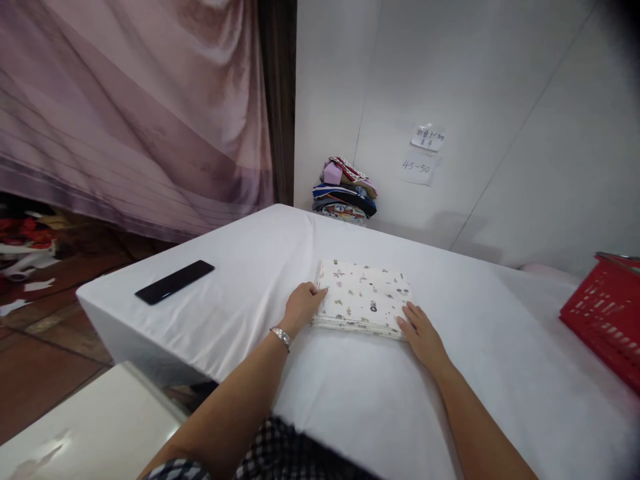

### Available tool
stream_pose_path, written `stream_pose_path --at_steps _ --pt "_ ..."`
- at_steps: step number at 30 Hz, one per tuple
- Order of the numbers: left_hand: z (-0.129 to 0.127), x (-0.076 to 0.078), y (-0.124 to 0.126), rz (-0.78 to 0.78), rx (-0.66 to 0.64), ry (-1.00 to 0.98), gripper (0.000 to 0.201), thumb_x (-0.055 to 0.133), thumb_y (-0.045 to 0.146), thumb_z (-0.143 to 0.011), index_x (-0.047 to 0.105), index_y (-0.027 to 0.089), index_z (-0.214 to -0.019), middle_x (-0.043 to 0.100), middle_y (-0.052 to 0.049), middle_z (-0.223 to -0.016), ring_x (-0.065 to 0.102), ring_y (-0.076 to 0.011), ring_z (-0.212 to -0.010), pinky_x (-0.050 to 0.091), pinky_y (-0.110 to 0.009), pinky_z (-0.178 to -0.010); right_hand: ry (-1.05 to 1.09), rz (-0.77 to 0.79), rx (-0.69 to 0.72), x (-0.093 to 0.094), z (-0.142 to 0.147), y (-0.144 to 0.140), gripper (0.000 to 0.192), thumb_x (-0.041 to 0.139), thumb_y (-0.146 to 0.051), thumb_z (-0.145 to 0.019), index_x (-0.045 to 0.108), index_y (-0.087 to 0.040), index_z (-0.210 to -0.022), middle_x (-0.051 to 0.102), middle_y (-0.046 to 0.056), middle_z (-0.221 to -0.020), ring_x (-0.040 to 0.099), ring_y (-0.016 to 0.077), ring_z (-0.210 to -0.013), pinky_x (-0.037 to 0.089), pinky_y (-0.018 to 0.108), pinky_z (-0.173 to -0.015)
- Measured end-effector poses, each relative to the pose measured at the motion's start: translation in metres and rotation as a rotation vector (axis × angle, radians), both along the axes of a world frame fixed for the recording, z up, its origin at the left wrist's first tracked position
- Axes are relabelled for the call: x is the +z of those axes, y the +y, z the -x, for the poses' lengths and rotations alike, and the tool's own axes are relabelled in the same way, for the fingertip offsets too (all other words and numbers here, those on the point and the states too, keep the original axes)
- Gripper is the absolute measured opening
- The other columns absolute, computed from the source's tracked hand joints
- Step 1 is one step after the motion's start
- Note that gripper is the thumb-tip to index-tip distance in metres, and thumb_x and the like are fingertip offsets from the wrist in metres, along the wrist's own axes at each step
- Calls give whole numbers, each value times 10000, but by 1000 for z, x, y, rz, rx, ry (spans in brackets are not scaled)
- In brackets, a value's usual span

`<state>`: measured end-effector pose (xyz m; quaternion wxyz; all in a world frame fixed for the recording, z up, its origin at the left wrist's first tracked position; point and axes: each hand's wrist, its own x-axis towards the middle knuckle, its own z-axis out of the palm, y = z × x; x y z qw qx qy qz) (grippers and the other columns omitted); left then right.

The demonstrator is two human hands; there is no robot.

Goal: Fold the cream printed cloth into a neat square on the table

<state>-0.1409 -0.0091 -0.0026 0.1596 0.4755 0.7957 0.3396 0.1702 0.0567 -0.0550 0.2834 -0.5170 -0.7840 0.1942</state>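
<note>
A neatly folded cream cloth [367,293] with a small scattered print lies flat on the white-covered table, its layers showing along the near edge. At its left edge is my left hand [303,305], closed on the cloth with the thumb on top; the undersides of the fingers are hidden. My right hand [424,333] rests at the near right corner, fingers slightly apart and fingertips on the top layer. A silver bracelet [283,338] circles my left wrist.
A black phone-like slab [175,281] lies on the table [240,293] at left. Behind the far edge rises a stack of folded fabrics [345,193]. A red plastic basket [607,313] stands at right. A white surface [95,427] sits lower left.
</note>
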Motion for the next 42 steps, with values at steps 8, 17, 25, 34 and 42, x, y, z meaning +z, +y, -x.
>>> stream_pose_path --at_steps 8,17,25,34,42 --pt "6 5 -8 108 -56 -14 319 548 498 -771 506 206 -650 584 3 -624 551 -161 -600 328 -261 -526 -3 5 -4 2 0 0 583 407 -567 -860 528 -183 -1282 356 82 -1458 254 291 -1364 255 518 -1098" --pt "-8 10 -28 42 -50 63 281 592 458 -744 513 203 -657 604 -8 -776 545 -151 -653 359 -265 -571 11 -21 0 -3 -2 2 543 417 -551 -862 536 -220 -1276 379 65 -1446 282 301 -1352 255 550 -1090" --pt "-10 9 -30 70 -74 84 300 599 486 -722 532 198 -672 616 -33 -830 550 -166 -673 362 -283 -580 -2 -14 -13 -1 -1 1 558 415 -568 -856 540 -220 -1273 383 52 -1444 284 276 -1355 243 504 -1112" --pt "-14 7 -31 68 -61 107 273 579 462 -743 528 193 -746 603 -35 -891 541 -149 -665 363 -276 -590 12 -27 -17 -3 -1 2 543 424 -563 -854 545 -233 -1269 385 44 -1443 290 284 -1351 247 527 -1101" --pt "-12 4 -30 -42 -57 34 231 578 323 -727 443 196 -589 562 11 -705 487 -124 -602 328 -254 -546 4 1 -28 2 1 -1 584 413 -585 -849 543 -206 -1273 377 52 -1447 278 283 -1356 255 496 -1108"
